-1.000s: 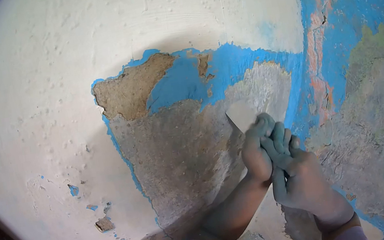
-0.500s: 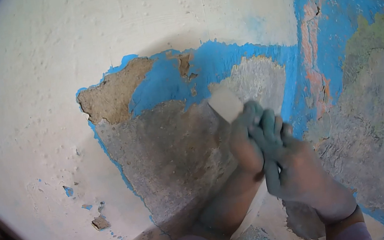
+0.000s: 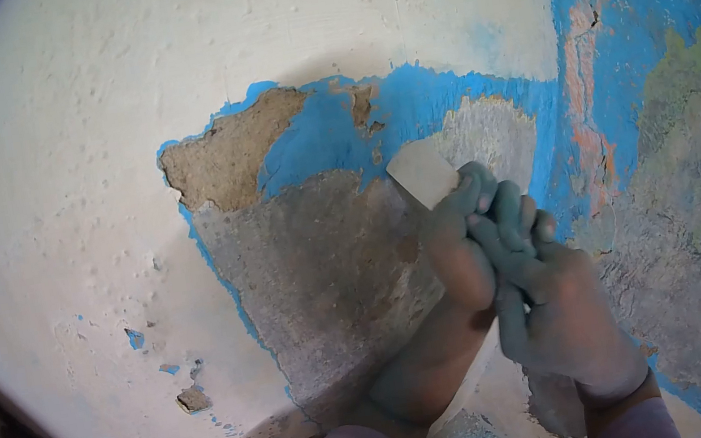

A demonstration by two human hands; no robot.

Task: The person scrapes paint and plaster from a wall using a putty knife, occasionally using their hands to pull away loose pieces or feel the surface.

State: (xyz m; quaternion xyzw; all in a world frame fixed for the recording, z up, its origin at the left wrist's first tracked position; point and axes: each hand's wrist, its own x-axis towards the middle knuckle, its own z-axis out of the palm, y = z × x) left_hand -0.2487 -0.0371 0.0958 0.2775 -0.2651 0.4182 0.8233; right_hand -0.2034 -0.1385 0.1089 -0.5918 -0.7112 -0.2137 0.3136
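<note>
A scraper with a flat, pale blade (image 3: pixel 423 174) lies against the wall, its front edge at the border between blue paint and bare grey plaster (image 3: pixel 329 258). My left hand (image 3: pixel 459 248) is closed around the scraper just behind the blade. My right hand (image 3: pixel 558 306) is closed too, its fingers overlapping the left hand at the rear of the tool. Both hands hide the handle. Greyish dust coats the fingers. Above the blade runs a strip of blue paint (image 3: pixel 320 137), with a patch of brown, rough plaster (image 3: pixel 224 161) at its left end.
Cream paint (image 3: pixel 82 123) with small bumps covers the wall to the left and above. Small chipped spots (image 3: pixel 194 398) show at lower left. To the right, a pinkish crack (image 3: pixel 587 93) runs down through blue paint, beside rough grey plaster (image 3: pixel 688 232).
The view has shifted, so the wall sits farther right and slightly higher. Both hands keep the same hold. The blade, blurred before, now looks sharper and lies slightly farther left on the wall.
</note>
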